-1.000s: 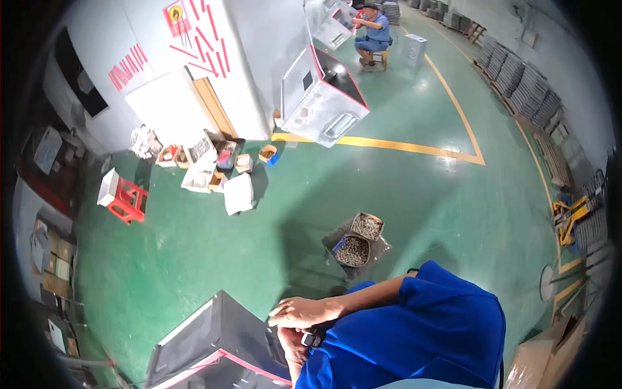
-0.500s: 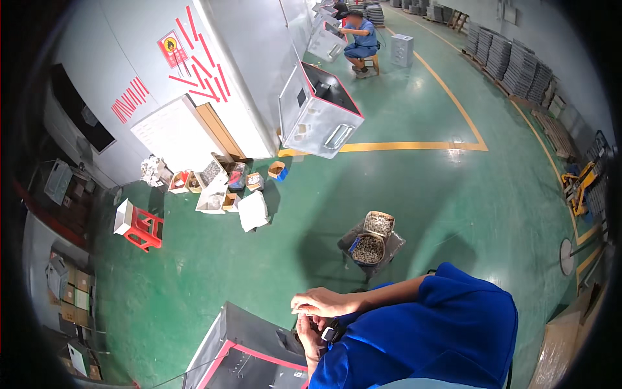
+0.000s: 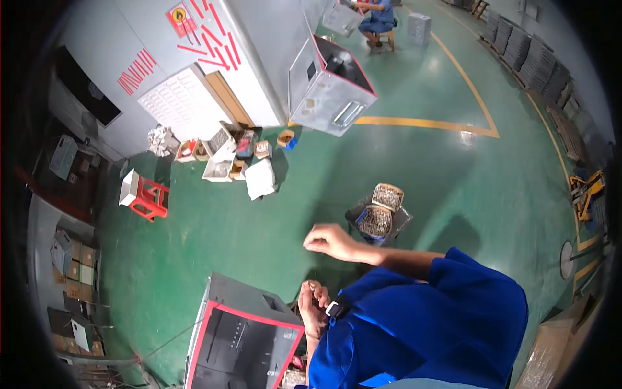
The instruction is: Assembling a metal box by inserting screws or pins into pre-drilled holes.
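My left hand (image 3: pixel 312 308), with a dark watch (image 3: pixel 335 310) at its wrist, is beside the upper right corner of a grey metal cabinet (image 3: pixel 249 293). Its fingers are curled, with a small pale piece at the tips, too small to name. Farther away, my right hand (image 3: pixel 330 241) hovers above the floor, apart from the left. Its fingers are pressed together; whatever they may hold is hidden. The cabinet's open side has a pinkish-red edge strip. Past my right hand, two boxes of small metal parts (image 3: pixel 374 222) (image 3: pixel 387 196) rest on a low stand (image 3: pixel 404 219).
A red stool (image 3: pixel 153 200) bears a white bin (image 3: pixel 129 188) at left. Cartons and trays (image 3: pixel 220 167) of parts lie by the wall. Another open cabinet (image 3: pixel 334 97) stands farther off, near a seated person (image 3: pixel 378 19). Stacked grey panels (image 3: pixel 528 61) line the right side.
My hands were together and are now apart. My right hand has moved up and away, while my left stays by the cabinet. The whole view has shifted, showing more of the cabinet's inside.
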